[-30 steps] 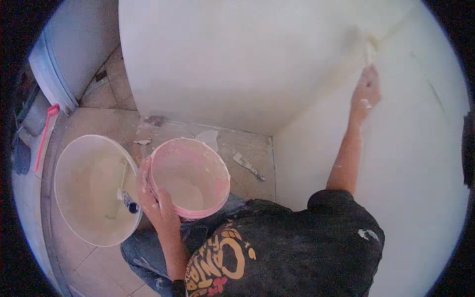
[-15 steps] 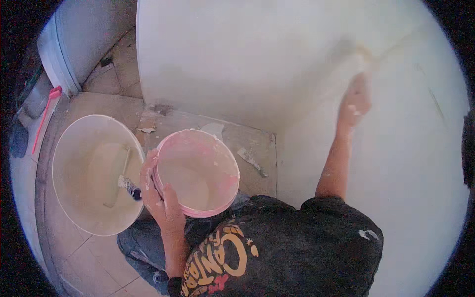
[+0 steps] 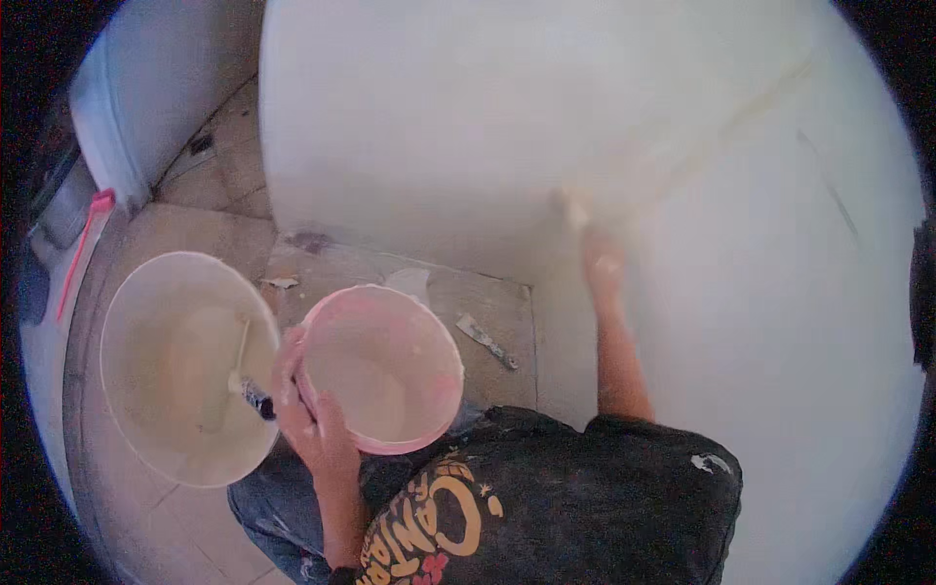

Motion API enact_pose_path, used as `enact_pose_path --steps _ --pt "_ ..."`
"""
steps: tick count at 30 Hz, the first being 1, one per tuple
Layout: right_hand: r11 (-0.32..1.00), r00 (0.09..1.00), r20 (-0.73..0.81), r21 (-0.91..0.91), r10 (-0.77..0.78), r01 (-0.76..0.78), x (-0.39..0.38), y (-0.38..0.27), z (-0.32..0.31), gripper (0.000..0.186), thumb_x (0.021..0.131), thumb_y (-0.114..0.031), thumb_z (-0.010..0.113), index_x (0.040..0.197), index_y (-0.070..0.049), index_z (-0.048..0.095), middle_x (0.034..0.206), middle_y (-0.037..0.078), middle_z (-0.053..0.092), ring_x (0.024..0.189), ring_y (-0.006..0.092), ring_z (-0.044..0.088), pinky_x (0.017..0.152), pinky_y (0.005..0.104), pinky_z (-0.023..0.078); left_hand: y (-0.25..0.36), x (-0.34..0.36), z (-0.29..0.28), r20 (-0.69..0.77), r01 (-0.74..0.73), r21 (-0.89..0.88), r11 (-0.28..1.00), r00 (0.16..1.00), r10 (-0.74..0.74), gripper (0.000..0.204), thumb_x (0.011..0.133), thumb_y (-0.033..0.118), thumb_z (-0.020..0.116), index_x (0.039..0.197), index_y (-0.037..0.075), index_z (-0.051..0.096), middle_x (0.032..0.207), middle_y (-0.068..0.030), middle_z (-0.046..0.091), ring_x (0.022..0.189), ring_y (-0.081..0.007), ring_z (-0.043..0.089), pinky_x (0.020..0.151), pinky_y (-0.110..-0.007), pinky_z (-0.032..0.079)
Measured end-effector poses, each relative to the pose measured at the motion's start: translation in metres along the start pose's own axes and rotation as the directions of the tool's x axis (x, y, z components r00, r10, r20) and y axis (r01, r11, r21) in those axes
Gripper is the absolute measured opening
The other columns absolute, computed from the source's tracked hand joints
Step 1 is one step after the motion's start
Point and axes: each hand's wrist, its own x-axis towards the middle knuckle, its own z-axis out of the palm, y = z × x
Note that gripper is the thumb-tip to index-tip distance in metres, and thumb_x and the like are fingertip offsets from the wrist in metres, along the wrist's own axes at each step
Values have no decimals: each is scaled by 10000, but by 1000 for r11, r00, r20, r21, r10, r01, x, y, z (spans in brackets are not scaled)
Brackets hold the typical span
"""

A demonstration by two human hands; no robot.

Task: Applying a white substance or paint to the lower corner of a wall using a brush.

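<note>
My left hand grips the rim of a pink bucket, its thumb in front and its fingers along the left side. Pale liquid, apparently paint, lies in the bottom of this bucket. Over by the white wall, my right hand is closed at the end of an outstretched arm. A pale, brush-like tool juts from it against the wall, too smeared by motion to make out clearly. Left of the pink bucket stands a larger white bucket with a paint roller inside.
A putty knife lies on the tiled floor near the wall corner. Pale scraps are scattered close by. At the far left, a red long-handled tool rests beside a door frame.
My right hand has swept left and down along the wall with the pale tool. My left hand keeps its grip on the pink bucket. The view has shifted slightly.
</note>
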Motion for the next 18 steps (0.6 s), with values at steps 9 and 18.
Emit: enact_pose_path --steps 9,18 --pt "860 864 -54 144 500 -489 117 154 21 339 936 -127 512 1265 -52 543 1008 124 657 810 226 644 651 329 516 -5 1 2 11 -24 -42 999 1000 24 500 904 353 501 1238 -19 512 1301 -191 508 1233 -320 455 1066 -444 310" --pt "996 974 226 84 3 -22 -12 71 31 379 909 -127 534 1231 72 516 1155 244 587 894 325 624 736 412 515 -3 -4 -1 1 -23 -39 999 1000 23 453 887 249 440 1227 -43 503 1279 -208 515 1208 -345 475 1054 -463 326"
